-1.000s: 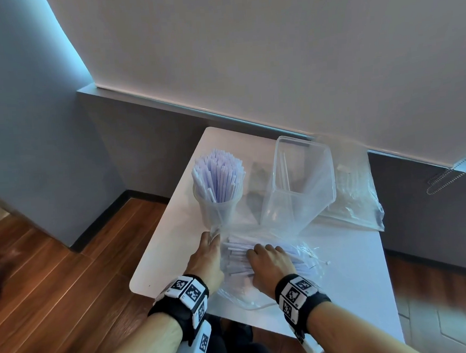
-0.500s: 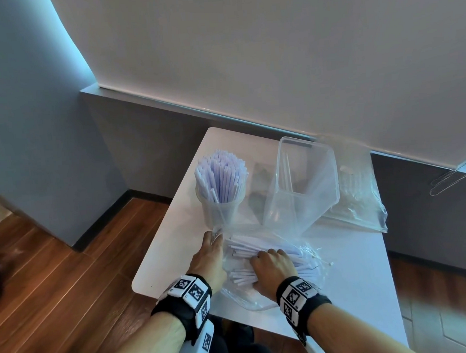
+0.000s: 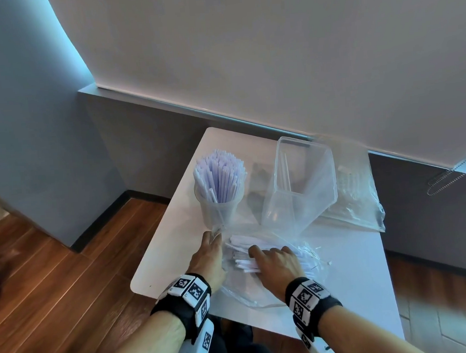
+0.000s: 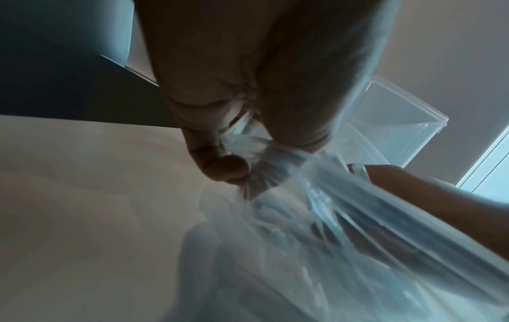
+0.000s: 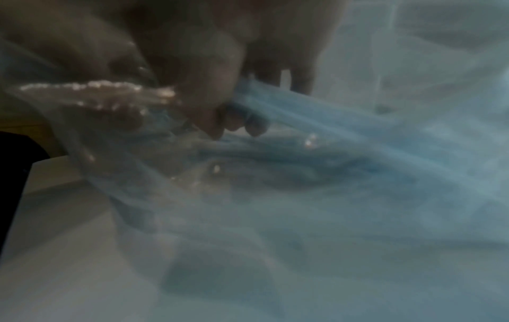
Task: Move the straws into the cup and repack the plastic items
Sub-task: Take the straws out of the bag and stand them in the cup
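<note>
A clear cup full of upright white straws stands at the table's left middle. In front of it lies a clear plastic bag with a bundle of wrapped white straws inside. My left hand pinches the bag's bunched edge between thumb and fingers. My right hand reaches into the bag, fingers curled round the straw bundle. The right wrist view is blurred by the plastic.
A tall clear rectangular container leans behind the bag. A second clear bag with plastic items lies at the back right of the white table. A grey wall ledge runs behind; wooden floor lies to the left.
My right hand has slid slightly toward me along the straw bundle inside the bag. The left hand keeps its pinch on the bag edge.
</note>
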{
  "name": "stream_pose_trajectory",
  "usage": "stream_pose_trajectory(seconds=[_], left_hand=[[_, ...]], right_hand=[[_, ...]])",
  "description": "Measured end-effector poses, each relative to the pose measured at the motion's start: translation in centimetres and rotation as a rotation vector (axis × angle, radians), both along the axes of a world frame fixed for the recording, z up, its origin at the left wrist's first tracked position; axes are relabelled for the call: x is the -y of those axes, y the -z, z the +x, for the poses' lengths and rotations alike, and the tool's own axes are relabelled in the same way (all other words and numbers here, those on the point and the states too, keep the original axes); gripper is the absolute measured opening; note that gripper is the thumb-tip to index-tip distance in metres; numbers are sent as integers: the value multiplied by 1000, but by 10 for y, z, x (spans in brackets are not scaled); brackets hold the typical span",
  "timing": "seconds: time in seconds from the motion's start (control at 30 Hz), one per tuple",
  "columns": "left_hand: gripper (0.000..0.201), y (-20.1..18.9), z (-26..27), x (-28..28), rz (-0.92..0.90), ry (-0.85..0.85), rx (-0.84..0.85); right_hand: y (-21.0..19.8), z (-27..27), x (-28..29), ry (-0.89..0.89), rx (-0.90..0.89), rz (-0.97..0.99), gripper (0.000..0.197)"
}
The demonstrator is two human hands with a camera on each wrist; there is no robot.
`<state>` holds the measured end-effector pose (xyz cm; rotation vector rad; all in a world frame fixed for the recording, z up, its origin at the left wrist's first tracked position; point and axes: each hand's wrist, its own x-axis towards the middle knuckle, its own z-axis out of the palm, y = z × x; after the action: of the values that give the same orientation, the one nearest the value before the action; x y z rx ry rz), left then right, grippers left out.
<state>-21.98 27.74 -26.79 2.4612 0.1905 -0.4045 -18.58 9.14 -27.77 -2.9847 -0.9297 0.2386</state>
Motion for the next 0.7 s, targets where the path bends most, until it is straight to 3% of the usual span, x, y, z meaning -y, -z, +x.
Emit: stream_pose_trajectory(seconds=[0.23,0.37,0.5,0.7], left_hand=[[84,-2,1,-1,19,1,-10],[84,-4,1,0,15,0,-10],[85,-4,2,1,4,-1,-11],[88,-4,2,-4,-6,-15,-20]], right_hand=[[4,2,-8,4,-47,-100,19],[1,0,-8,10,-84,-140,26],[-3,-6,-6,-3,-72,-82,36],[-32,-7,4,139,-189,136,16]])
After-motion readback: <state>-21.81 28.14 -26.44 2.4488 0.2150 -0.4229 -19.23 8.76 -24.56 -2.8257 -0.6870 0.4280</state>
